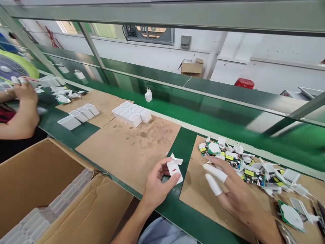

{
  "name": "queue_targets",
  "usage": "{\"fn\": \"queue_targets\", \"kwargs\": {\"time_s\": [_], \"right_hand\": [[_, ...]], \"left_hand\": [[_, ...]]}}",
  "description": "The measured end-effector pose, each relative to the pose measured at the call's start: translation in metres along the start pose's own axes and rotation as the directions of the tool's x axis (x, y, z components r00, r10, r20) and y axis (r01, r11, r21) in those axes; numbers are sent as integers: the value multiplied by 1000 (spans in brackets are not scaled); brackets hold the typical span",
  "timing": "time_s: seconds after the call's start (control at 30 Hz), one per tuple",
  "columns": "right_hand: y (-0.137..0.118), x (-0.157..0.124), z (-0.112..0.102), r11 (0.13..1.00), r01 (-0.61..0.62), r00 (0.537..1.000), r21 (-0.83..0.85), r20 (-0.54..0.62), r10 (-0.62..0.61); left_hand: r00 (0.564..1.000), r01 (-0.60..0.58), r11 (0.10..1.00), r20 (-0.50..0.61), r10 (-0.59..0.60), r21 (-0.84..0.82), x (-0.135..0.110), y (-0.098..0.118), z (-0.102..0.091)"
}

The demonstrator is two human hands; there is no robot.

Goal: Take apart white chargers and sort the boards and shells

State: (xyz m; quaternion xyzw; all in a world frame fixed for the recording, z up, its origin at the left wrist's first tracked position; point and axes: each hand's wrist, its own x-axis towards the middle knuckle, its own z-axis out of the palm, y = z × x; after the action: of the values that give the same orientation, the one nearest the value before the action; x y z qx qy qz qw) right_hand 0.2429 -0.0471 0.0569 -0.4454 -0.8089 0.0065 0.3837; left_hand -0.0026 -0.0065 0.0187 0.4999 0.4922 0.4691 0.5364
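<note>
Near the bench's front edge, my left hand (157, 184) is closed around a white charger housing (175, 171). A red slot shows on its face, and a small white plug piece with pins (177, 160) sits at its top end. My right hand (237, 200) is held open over the brown board on the right, white covers on two of its fingers, holding nothing. Its fingertips are beside a heap of green circuit boards (230, 157) with white plug pieces; whether they touch cannot be told. Another green board with a white disc (291, 216) lies by my right wrist.
White open housings (127, 113) stand grouped on the middle cardboard sheet (137, 149), others (78, 115) further left. One charger (148, 95) stands on the green belt (172, 108). A cardboard box (76, 203) holds white housings. A co-worker's hand (25, 93) is at far left.
</note>
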Motion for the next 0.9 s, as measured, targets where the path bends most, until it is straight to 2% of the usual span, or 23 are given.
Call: {"fn": "queue_targets", "kwargs": {"time_s": [0.07,0.17,0.3,0.37,0.43,0.5,0.6,0.67,0.77,0.83,0.9], "right_hand": [[-1,7,12,999,27,999,42,20,-28],[-2,11,24,994,5,998,112,67,-12],[-2,10,33,976,-102,989,194,128,78],[-1,9,37,941,-219,964,259,208,167],[-1,7,44,850,-376,906,369,339,253],[0,3,55,706,-492,857,509,425,290],[3,-6,75,505,-517,856,691,405,322],[5,-10,84,450,-503,860,738,378,343],[9,-7,83,475,-517,854,712,392,342],[10,1,78,544,-514,857,663,370,359],[10,10,73,640,-473,880,606,282,383]], "left_hand": [[1000,10,1000,-2,-10,10,-1,0,0],[1000,12,999,-2,-11,39,-2,-3,-1],[1000,-23,998,16,22,62,-5,-10,-5],[996,-77,995,50,74,60,-10,-13,-8],[979,-164,985,129,157,48,-14,-14,-11],[938,-275,961,227,261,31,-18,-14,-13],[862,-434,901,301,409,19,-18,-13,-12],[824,-524,849,292,485,67,-16,-15,-10],[801,-597,768,222,556,232,-13,-21,-7],[813,-580,735,195,548,353,-12,-26,-7],[841,-534,726,185,509,434,-11,-31,-9]]}}
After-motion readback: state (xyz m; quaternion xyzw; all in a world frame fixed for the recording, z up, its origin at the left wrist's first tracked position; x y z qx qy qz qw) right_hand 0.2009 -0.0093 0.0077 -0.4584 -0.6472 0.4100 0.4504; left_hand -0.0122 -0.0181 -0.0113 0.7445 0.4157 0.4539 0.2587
